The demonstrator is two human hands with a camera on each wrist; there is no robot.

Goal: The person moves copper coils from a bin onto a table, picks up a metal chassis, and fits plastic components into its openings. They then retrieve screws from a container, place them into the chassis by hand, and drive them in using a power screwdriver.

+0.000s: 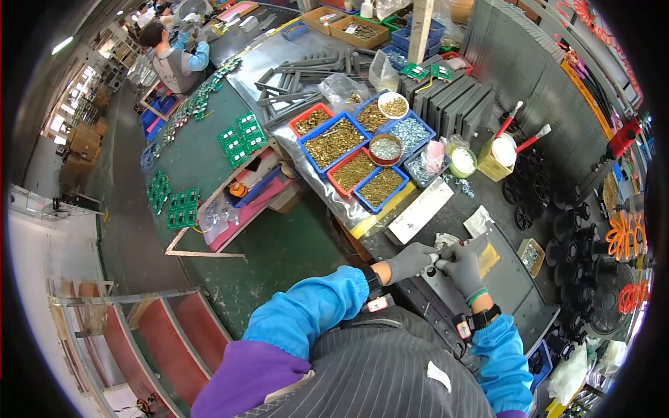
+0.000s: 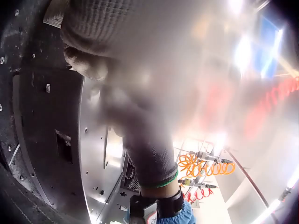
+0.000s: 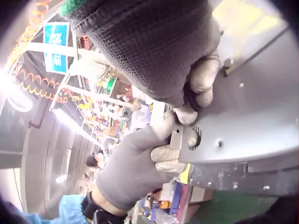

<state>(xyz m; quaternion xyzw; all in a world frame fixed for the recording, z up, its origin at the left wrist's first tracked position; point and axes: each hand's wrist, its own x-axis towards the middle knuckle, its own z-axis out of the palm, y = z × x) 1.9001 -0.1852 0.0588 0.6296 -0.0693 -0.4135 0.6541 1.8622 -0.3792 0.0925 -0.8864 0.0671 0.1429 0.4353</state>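
Observation:
A grey sheet-metal panel (image 1: 516, 282) with holes and a yellow patch lies on the workbench before me. At its near left edge, my gloved left hand (image 1: 411, 263) pinches a small metal plate (image 3: 176, 137) with a hole in it. One pale fingertip (image 3: 192, 139) shows through the panel's round hole. My gloved right hand (image 1: 461, 270) is over the same edge, fingers curled, a fingertip (image 3: 186, 115) right at the plate's upper end. I cannot tell whether the right fingers hold anything. The left wrist view is largely blurred by a glove close to the lens.
Blue trays (image 1: 334, 145) and red trays of screws stand beyond the hands, near a long white block (image 1: 420, 211). Brushes stand in a yellow box (image 1: 496, 159). Black wheel-like parts (image 1: 535, 182) lie to the right. Green circuit boards (image 1: 242, 139) cover a table at left.

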